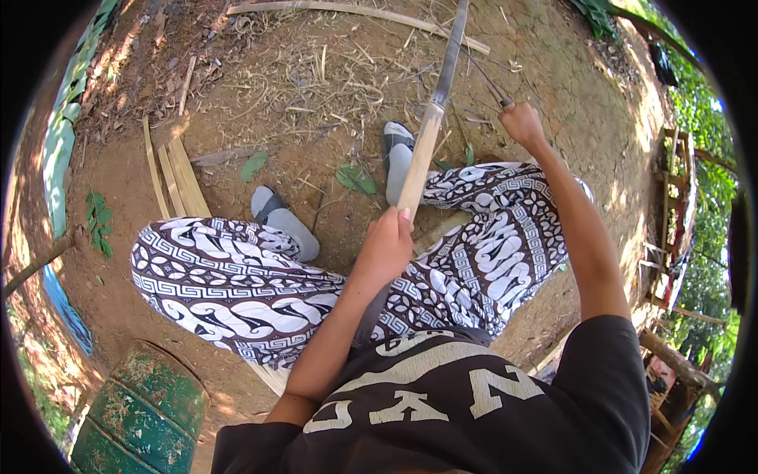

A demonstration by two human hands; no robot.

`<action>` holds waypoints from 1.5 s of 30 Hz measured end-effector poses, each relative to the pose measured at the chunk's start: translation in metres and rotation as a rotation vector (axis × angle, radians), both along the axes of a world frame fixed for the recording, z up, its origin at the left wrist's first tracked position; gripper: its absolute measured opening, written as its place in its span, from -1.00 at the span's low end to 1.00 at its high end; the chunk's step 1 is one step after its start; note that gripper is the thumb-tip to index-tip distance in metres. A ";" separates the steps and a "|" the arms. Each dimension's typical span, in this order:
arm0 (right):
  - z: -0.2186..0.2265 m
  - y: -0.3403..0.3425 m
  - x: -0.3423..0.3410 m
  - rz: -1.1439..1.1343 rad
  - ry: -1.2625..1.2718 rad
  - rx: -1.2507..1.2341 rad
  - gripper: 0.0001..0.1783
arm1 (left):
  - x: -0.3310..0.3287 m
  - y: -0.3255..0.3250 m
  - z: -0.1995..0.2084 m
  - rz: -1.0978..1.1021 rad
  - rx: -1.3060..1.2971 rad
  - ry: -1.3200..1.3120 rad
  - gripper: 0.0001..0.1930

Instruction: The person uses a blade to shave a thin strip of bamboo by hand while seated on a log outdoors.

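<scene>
My left hand point(385, 246) is closed around the lower end of a long-bladed knife's pale wooden handle point(422, 154). Its dark metal blade point(450, 63) points away from me, up to the top edge of view. Out to the right, my right hand point(522, 125) makes a fist around the end of a thin, dark, pointed tool point(488, 81). That tool slants left, its tip close to the knife's blade; whether they touch I cannot tell. The knife passes over my patterned trousers point(489, 253), between my bent knees.
Split bamboo strips point(185, 178) lie beyond my left knee. Another long strip point(339, 6) crosses the far ground. Pale shavings point(324, 87) litter the soil. A green drum point(142, 411) stands at lower left, near a blue bundle point(67, 312). A wooden structure point(675, 213) is at right.
</scene>
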State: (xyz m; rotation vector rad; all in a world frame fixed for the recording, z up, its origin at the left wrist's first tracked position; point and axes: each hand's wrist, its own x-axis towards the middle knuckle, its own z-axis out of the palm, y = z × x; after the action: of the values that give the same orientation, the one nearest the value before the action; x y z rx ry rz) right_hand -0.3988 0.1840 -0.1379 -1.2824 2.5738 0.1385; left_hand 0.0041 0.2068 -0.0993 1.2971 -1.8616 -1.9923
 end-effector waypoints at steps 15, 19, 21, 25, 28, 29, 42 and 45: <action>0.045 0.032 0.144 0.404 -0.304 0.151 -0.78 | -0.001 0.008 0.002 0.011 -0.052 0.020 -0.60; 0.014 0.018 0.112 0.329 -0.234 0.262 -0.76 | 0.003 0.008 -0.004 -0.026 -0.173 -0.077 -0.60; 0.003 0.011 0.050 -0.026 -0.099 0.168 -0.70 | 0.000 0.013 0.000 -0.034 -0.188 -0.022 -0.61; 0.025 -0.002 0.008 -0.064 0.014 -0.033 -0.64 | -0.007 -0.004 0.007 0.007 0.132 0.101 -0.62; 0.067 0.004 0.065 -0.019 -0.194 -0.092 -0.61 | -0.001 -0.004 0.018 0.039 0.305 0.082 -0.63; 0.076 0.012 0.081 0.053 -0.207 -0.042 -0.62 | -0.002 -0.004 0.019 0.034 0.319 0.084 -0.62; 0.042 0.037 0.154 0.365 -0.284 0.212 -0.79 | -0.005 0.017 -0.004 0.015 -0.255 -0.047 -0.73; 0.011 0.021 0.124 0.247 -0.201 0.234 -0.76 | 0.000 0.009 0.005 -0.035 -0.187 -0.136 -0.71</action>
State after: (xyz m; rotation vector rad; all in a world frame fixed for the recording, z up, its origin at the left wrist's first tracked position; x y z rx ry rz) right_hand -0.2751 0.2050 -0.1269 -1.4375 2.1543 0.3301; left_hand 0.0037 0.2157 -0.0941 1.3851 -2.0868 -1.7342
